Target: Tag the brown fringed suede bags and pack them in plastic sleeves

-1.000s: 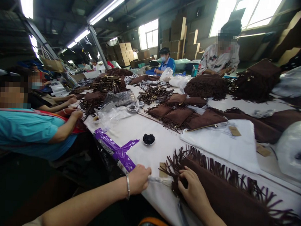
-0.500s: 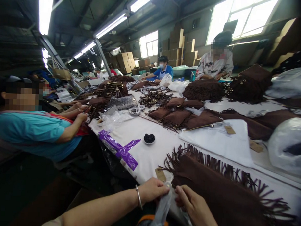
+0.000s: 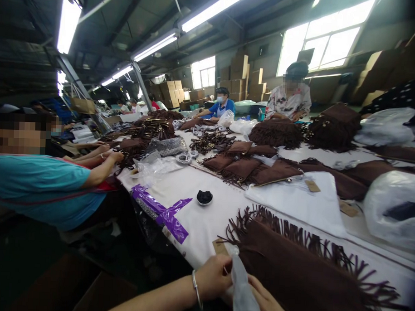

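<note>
A strip of translucent white plastic wrap (image 3: 243, 288) hangs between my hands, its upper end beside a tan paper tag (image 3: 219, 246). My left hand (image 3: 212, 277), a silver bangle on its wrist, is closed with curled fingers at the left edge of the wrap. On the other side, my right hand (image 3: 265, 298) is closed against the wrap, which hides most of its fingertips. Just beyond them a dark brown fringed bag (image 3: 292, 258) lies flat on the table, its fringe spread along the far edge.
A small white dish (image 3: 204, 198) of black pieces stands on the white-covered table (image 3: 172, 181). Purple tape (image 3: 164, 213) marks the table's left edge. Brown fringed bags (image 3: 243, 168), white sheets (image 3: 294, 201) and a plastic bag (image 3: 394, 207) lie farther off. A co-worker in turquoise (image 3: 39, 181) is at left.
Both hands have moved slightly down, and the wrap now stands in front of my right fingers. My left fingers have curled more. The view has shifted a little.
</note>
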Demonstrator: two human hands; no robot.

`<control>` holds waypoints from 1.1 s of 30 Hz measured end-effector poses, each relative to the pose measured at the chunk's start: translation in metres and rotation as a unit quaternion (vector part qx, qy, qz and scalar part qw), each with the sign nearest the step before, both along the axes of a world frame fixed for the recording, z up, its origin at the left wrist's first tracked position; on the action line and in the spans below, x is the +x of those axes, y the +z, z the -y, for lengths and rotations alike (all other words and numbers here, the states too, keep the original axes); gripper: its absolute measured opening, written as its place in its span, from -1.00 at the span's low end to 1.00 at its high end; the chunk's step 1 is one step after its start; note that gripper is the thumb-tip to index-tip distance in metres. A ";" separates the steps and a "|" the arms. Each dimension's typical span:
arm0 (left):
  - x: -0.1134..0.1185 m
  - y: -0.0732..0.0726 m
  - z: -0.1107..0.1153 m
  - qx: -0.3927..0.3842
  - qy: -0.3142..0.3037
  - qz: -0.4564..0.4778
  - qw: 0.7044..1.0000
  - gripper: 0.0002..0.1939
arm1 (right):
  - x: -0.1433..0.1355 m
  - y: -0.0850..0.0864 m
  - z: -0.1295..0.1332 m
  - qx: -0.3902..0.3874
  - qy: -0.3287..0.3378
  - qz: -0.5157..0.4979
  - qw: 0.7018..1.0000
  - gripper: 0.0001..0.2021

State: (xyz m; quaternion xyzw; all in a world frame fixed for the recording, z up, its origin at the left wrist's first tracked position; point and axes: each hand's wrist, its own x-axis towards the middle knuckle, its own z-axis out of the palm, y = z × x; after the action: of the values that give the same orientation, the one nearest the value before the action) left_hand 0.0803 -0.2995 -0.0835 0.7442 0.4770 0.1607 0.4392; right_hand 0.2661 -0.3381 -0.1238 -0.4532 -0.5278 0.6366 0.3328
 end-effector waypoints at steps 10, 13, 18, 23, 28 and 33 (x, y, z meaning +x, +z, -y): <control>-0.021 -0.009 -0.010 0.187 -0.027 -0.215 0.958 -0.77 | -0.015 -0.037 -0.015 0.143 0.125 0.122 0.974 -0.30; -0.022 -0.015 -0.018 0.196 -0.049 -0.262 0.944 -0.82 | -0.024 -0.030 -0.023 0.209 0.168 0.189 0.945 -0.42; -0.024 -0.013 -0.028 0.234 -0.066 -0.297 0.923 -0.81 | -0.018 0.021 -0.037 0.214 0.031 0.191 0.958 -0.80; -0.027 -0.010 -0.029 0.199 -0.051 -0.284 0.937 -0.79 | 0.007 0.040 -0.061 0.106 -0.096 0.108 0.984 -0.63; -0.034 -0.014 -0.025 0.152 -0.019 -0.247 0.957 -0.68 | 0.013 0.031 -0.064 0.037 -0.126 0.086 0.988 -0.57; -0.033 -0.008 -0.014 0.082 0.026 -0.218 0.972 -0.83 | 0.000 0.047 -0.059 0.029 -0.107 0.033 0.993 -0.60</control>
State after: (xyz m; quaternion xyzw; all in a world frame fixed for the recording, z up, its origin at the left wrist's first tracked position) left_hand 0.0475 -0.2854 -0.0911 0.7823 0.5655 0.0443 0.2574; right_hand 0.2662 -0.2789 -0.0772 -0.5179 -0.5052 0.5663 0.3947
